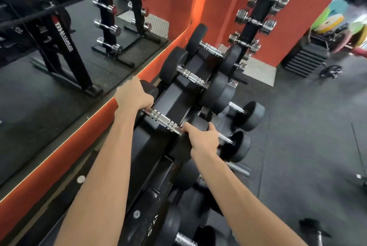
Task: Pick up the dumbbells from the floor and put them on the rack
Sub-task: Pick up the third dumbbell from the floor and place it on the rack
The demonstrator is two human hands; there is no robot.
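Note:
A black dumbbell with a chrome handle [163, 122] lies across the top tier of the black rack [174, 95]. My left hand [133, 95] grips its far end by the left head. My right hand [202, 140] closes over its near head and handle end. Two more black dumbbells [191, 76] [211, 48] rest on the same tier further back. On the lower tier to the right sit two dumbbells, seen by their heads [249, 116] [238, 146]. Another dumbbell [185, 239] shows at the bottom edge.
A mirror [59, 47] with an orange frame runs along the left, reflecting racks and plates. A tall stand of chrome dumbbells [258, 21] rises behind the rack by an orange pillar. Stacked steps [305, 59] and a small plate [330, 71] lie at right on dark rubber floor.

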